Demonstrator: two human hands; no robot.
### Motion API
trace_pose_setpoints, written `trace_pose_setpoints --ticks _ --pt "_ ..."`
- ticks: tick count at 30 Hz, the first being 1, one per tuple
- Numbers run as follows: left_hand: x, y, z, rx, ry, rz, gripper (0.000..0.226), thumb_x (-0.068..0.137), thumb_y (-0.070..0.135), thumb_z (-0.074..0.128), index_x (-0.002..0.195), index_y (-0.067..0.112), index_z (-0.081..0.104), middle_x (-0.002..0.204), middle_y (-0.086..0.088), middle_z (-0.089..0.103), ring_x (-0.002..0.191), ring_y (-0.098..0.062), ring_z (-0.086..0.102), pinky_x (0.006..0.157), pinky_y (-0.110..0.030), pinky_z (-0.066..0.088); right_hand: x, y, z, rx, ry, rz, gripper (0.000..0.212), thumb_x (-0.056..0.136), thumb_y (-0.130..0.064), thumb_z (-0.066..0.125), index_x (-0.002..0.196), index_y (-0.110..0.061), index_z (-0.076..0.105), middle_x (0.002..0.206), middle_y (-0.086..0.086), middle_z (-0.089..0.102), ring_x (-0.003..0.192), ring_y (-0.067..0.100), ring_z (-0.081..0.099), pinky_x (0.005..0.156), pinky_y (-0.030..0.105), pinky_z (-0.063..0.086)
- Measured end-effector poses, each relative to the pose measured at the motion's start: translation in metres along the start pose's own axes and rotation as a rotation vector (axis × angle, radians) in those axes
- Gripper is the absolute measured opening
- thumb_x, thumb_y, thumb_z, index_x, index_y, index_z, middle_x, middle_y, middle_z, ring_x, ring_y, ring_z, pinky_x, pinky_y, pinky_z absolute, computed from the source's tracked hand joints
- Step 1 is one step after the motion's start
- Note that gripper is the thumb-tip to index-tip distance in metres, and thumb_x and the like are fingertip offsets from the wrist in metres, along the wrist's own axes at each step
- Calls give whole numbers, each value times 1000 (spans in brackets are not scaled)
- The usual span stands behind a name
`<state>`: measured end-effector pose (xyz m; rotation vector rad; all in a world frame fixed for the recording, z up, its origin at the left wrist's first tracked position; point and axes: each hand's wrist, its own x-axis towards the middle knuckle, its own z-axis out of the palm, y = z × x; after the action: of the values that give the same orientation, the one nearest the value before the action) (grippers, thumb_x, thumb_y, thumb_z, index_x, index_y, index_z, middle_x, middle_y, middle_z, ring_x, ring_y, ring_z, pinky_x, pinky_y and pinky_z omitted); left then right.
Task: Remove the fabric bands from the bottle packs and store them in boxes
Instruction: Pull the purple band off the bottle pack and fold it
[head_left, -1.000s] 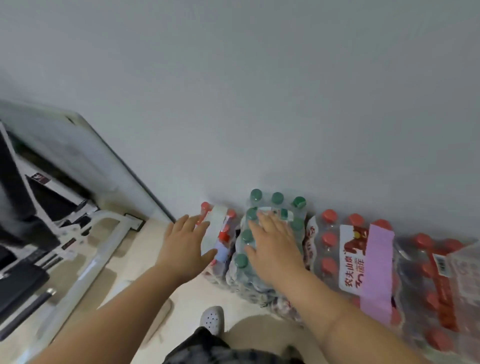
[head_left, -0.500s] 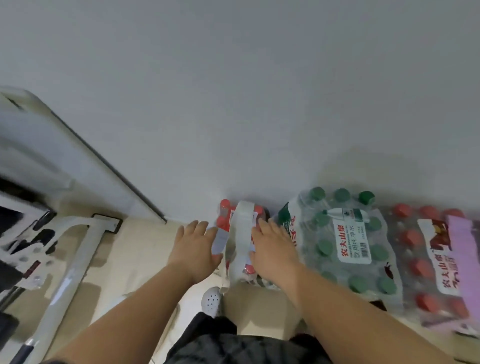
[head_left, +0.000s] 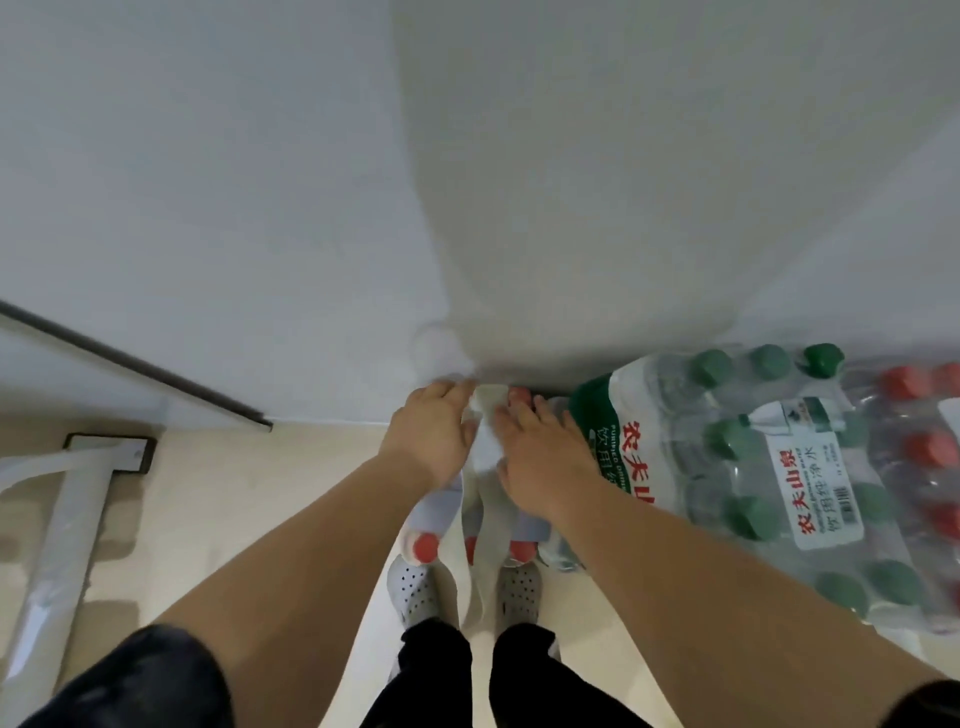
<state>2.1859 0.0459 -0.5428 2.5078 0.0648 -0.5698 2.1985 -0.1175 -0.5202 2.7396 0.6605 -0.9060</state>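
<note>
A white wall (head_left: 260, 208) meets a pale floor (head_left: 260, 493), with a white metal frame (head_left: 67, 519) at the left. The left hand (head_left: 428, 441) bends its fingers onto the white fabric band (head_left: 485, 452); whether it pinches, I cannot tell. The band runs lengthwise over the red-capped bottle pack (head_left: 426, 545) at the wall edge of the floor. The right hand (head_left: 540, 457) lies flat, fingers straight, touching the band. A green-capped pack (head_left: 753, 467) is just beside.

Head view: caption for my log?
Left hand and right hand meet on the white band across a red-capped bottle pack, beside a green-capped pack.

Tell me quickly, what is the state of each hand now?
Left hand: grips the white fabric band on the red-capped plastic bottle pack.
Right hand: open, fingers straight, resting on that pack.
</note>
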Motion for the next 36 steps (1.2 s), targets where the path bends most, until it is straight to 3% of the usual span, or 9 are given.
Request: trace_pose_setpoints --ticks 5,10,15,20,24,28,31,33,36 --pt "23 -1 6 48 -33 78 46 99 31 47 146 33 44 158 3 36 142 -26 35 111 -41 36 9 -1 3 -2 -59 -31 76 100 -30 43 161 -18 -1 169 11 -4 156 35 -2 123 64 6" --pt "31 2 6 77 -38 107 43 98 24 47 141 21 55 153 1 46 138 -25 42 111 -36 38 12 3 8 174 -113 -17 79 100 -25 46 161 -25 -4 169 3 -18 156 28 -16 124 55 2" --pt "10 12 -8 -69 40 121 40 96 11 48 133 15 63 144 -3 56 131 -23 53 107 -25 37 -10 5 -4 319 35 58 73 104 -39 41 161 -15 2 171 5 3 157 27 8 124 50 18" --pt "-49 42 -39 -229 277 178 16 93 13 63 93 15 79 97 -3 76 91 -24 70 81 -35 56 -53 6 -32 525 208 78 65 106 -42 38 159 -13 15 164 8 27 149 28 29 119 45 34" --pt "-105 71 -63 -383 383 133 9 85 13 74 86 20 79 86 7 76 78 -11 71 77 -32 57 -100 5 -58 681 341 2 56 106 -35 41 157 -17 28 161 3 34 146 23 35 118 41 34" --pt "-153 104 -77 -492 372 48 14 82 5 73 81 18 77 75 6 72 68 -5 64 68 -13 48 -153 13 -77 782 411 -98 36 105 -22 49 140 -18 57 138 3 60 127 21 54 107 36 43" --pt "-180 129 -81 -701 326 1 18 82 -7 69 77 11 72 74 -7 68 63 -4 58 64 -12 46 -186 23 -77 837 432 -133 26 103 -24 53 124 -22 68 115 0 72 105 19 65 91 40 52" --pt "-194 147 -79 -758 327 -7 22 81 -8 68 77 13 69 73 -7 65 64 -8 57 64 -17 48 -206 34 -73 860 473 -157 23 101 -26 56 116 -25 72 98 -8 73 88 8 64 79 30 52" --pt "-213 179 -73 -777 366 20 25 81 -8 67 81 17 69 72 1 64 65 -9 58 63 -19 49 -241 53 -70 882 562 -206 19 99 -23 61 113 -22 74 75 -15 64 67 -1 57 63 12 39"
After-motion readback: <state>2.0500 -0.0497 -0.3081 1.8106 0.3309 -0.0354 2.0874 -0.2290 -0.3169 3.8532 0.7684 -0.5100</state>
